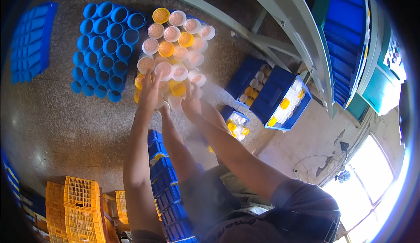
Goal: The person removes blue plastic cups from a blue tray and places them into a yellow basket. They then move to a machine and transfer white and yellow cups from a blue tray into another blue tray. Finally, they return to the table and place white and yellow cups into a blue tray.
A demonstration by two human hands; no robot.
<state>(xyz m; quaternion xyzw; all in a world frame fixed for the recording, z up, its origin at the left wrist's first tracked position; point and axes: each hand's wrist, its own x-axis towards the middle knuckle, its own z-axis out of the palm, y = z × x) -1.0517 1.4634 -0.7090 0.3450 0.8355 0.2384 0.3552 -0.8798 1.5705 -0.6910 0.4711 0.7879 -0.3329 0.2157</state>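
Observation:
My left hand [150, 87] reaches over the near left part of a block of white and yellow round cups filled with pinkish granules. Its fingers are spread at the rim of a white cup [163, 71]. At the near right part of the block is my right hand [191, 102], blurred by haze; whether it grips a cup is unclear. Between my arms, what appears to be another person's hand [164, 107] touches a white rim at the block's near edge. A yellow cup [178, 88] lies between the hands. Haze hides part of the block's right side.
Left of the cups stands a block of empty blue tubes [106, 46], with another blue rack [31, 42] beyond. Blue crates [285, 98] of white and yellow pieces stand right, under a curved metal frame [288, 19]. Stacked blue crates [167, 184] and yellow crates [82, 207] are below.

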